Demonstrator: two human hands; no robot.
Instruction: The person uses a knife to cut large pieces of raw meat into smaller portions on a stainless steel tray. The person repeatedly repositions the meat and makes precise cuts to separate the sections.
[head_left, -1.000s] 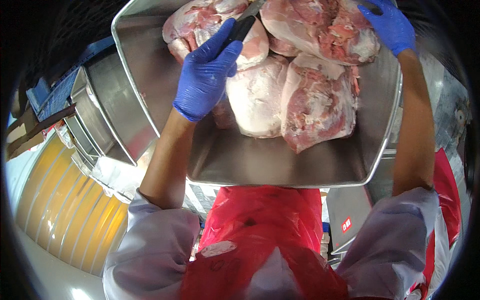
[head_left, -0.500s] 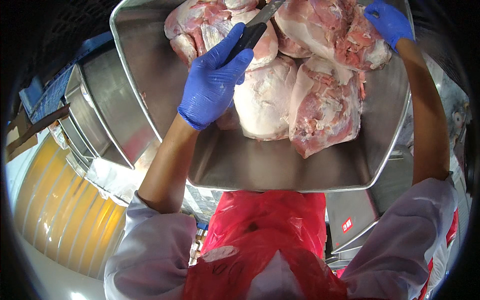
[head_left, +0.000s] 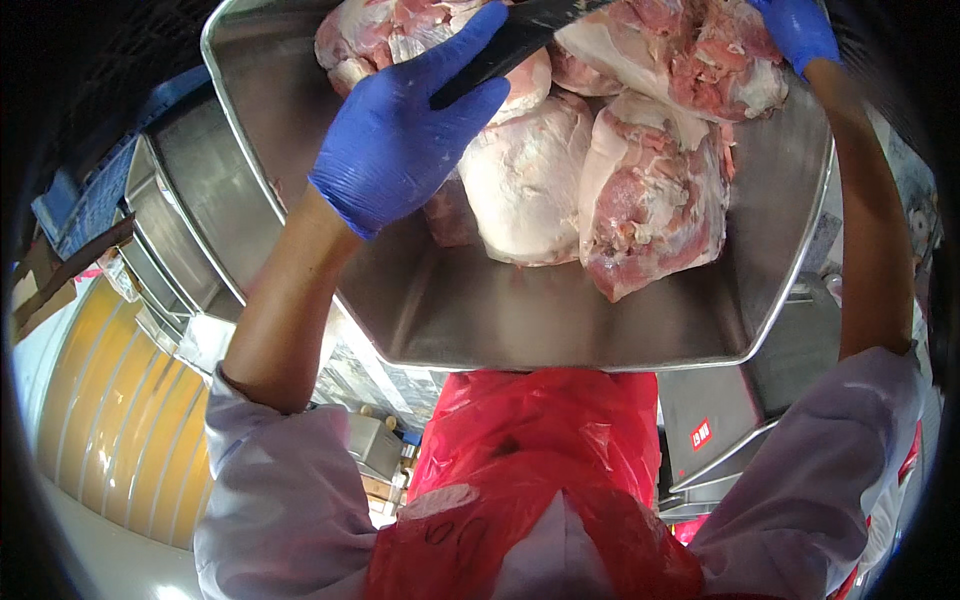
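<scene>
My left hand (head_left: 395, 150), in a blue glove, is closed round the black handle of a knife (head_left: 515, 45). The knife slants up to the right above the meat, and its blade runs out at the top edge. At the top right my right hand (head_left: 803, 32), also blue-gloved, is curled against a large raw piece of meat (head_left: 735, 80); its fingertips are partly cut off by the picture's edge. Nearer to me lie a pale, fat-covered piece of meat (head_left: 525, 185) and a redder cut piece (head_left: 655, 195). All the meat rests in a deep metal tub (head_left: 560, 325).
Several metal tubs (head_left: 215, 180) stand nested at the left, beside a blue crate (head_left: 95, 200) and a yellow ribbed surface (head_left: 130, 420). Below the tub's right corner is another metal container (head_left: 715, 410) with a red label. My red apron (head_left: 535, 450) meets the near rim.
My left hand has moved left and slightly upward with the knife, whose handle now looks nearer. The right hand has shifted a little up and right. The tub and meat sit slightly higher in view.
</scene>
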